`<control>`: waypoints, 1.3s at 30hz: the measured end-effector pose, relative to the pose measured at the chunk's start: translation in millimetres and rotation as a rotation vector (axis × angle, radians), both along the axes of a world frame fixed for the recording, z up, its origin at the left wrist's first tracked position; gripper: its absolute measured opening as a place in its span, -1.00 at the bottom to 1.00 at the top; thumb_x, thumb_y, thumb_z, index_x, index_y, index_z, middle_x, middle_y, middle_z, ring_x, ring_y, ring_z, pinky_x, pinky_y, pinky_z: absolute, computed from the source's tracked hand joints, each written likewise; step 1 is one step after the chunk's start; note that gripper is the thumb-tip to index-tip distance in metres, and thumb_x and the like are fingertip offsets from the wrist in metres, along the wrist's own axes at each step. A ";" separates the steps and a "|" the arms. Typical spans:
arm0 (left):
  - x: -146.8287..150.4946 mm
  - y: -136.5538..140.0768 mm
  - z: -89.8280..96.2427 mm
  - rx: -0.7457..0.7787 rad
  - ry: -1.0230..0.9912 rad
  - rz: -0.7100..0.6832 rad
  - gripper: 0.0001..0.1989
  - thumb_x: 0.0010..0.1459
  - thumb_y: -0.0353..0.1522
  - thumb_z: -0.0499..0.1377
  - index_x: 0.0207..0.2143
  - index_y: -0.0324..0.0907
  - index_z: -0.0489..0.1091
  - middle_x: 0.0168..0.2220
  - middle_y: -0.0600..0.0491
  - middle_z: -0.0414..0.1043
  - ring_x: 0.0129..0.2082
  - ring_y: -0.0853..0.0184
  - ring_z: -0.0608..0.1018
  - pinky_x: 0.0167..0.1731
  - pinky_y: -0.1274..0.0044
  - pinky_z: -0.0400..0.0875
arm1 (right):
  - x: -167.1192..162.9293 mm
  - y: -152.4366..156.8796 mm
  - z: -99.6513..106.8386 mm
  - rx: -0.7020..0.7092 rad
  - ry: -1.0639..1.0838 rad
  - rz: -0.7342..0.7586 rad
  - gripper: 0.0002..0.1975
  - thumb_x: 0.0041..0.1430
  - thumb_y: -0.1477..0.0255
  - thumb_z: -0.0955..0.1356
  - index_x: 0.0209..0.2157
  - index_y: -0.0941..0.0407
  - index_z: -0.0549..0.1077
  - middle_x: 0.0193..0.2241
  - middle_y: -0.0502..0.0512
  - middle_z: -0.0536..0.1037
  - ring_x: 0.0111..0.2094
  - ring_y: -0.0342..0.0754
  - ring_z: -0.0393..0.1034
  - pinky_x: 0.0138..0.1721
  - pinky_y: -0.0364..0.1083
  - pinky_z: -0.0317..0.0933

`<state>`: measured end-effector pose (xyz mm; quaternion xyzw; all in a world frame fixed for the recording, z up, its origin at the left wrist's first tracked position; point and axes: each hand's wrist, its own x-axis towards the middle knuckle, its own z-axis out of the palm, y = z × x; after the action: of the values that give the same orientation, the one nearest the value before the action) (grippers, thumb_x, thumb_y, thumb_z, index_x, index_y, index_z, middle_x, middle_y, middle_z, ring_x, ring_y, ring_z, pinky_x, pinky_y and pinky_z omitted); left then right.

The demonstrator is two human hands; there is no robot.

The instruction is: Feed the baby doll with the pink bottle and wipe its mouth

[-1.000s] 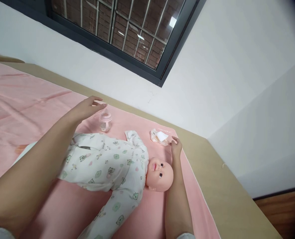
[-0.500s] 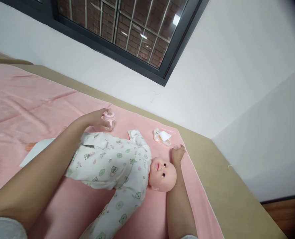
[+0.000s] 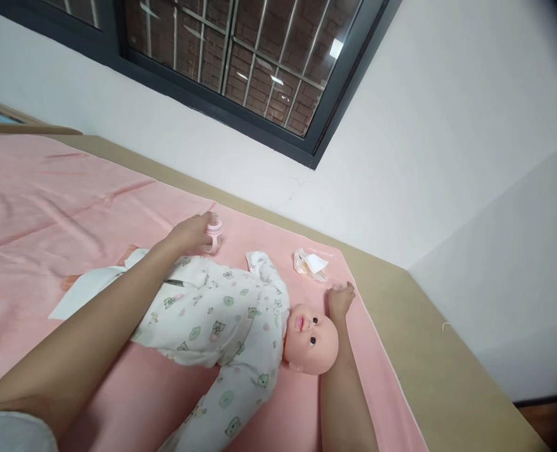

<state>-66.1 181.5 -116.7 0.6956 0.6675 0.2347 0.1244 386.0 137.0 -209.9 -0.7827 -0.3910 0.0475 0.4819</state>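
Observation:
My left hand reaches over the doll's body and is closed round a small pink baby bottle with a clear teat and a side handle. Partly under that arm, a baby doll lies on its back in a white printed outfit. Past the doll's head, near the sheet's edge, my right hand has its fingers curled; something clear seems to be between them, too small to name. The doll's bald head lies against my right forearm.
A crumpled clear wrapper with a white piece lies between the doll and the wall. Beneath everything spreads a pink sheet on a wooden surface. Behind stand a white wall and a dark-framed barred window.
My left hand has turned the bottle slightly, so its handle now faces me more. The whole view has shifted a little. My right hand stays near the sheet's edge.

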 end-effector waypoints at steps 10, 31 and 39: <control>1.1 -2.2 0.2 0.017 -0.057 -0.011 -0.48 -0.12 -0.37 0.19 -0.03 -0.16 0.24 -0.26 -0.06 0.45 -0.19 -0.05 0.54 -0.26 0.33 0.41 | -4.5 -3.6 7.1 0.005 0.019 -0.004 -0.32 -0.04 0.47 0.23 0.18 0.33 0.18 0.09 0.53 0.28 0.05 0.25 0.32 0.07 0.17 0.22; 107.7 -121.7 73.6 0.340 -0.415 -0.411 -0.30 0.00 -0.33 0.20 0.21 -0.06 0.09 0.11 0.00 0.41 0.11 0.11 0.44 0.02 0.35 0.38 | -100.2 -88.5 182.1 0.541 0.208 0.764 -0.40 -0.01 0.22 0.45 0.06 0.02 0.26 0.06 0.16 0.42 0.04 -0.02 0.39 0.11 0.08 0.28; 118.2 -135.2 69.3 0.360 -0.271 -0.481 -0.31 0.03 -0.32 0.19 0.22 -0.06 0.08 0.11 -0.03 0.39 0.15 0.09 0.41 0.04 0.33 0.33 | -149.2 -116.5 181.0 0.506 0.038 0.933 -0.43 0.05 0.26 0.44 0.11 -0.06 0.29 0.11 0.10 0.37 0.12 0.06 0.31 0.16 0.16 0.23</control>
<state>52.2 46.3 -47.4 0.8065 0.4094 0.4033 0.1391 236.8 20.5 -28.8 -0.3841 -0.6879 0.1753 0.5903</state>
